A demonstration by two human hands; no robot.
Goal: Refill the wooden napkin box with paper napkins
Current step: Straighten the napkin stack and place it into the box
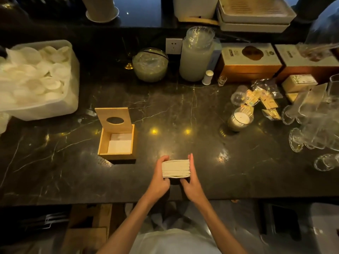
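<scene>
The wooden napkin box [102, 145] stands on the dark marble counter, left of centre. Its lid [114, 120], with an oval slot, is tipped up at the back. A few white napkins [120, 144] lie inside the box. To the right of the box and nearer the front edge, a thick stack of paper napkins [175, 168] is pressed between both hands. My left hand [159, 177] grips its left side and my right hand [190, 182] grips its right side. The stack is just above or on the counter.
A big white tub of round white pieces [36, 79] fills the far left. Behind are a glass bowl [150, 65], a tall white container [197, 55], and boxes [250, 61]. A candle glass [239, 119], packets and clear glassware [311, 125] crowd the right.
</scene>
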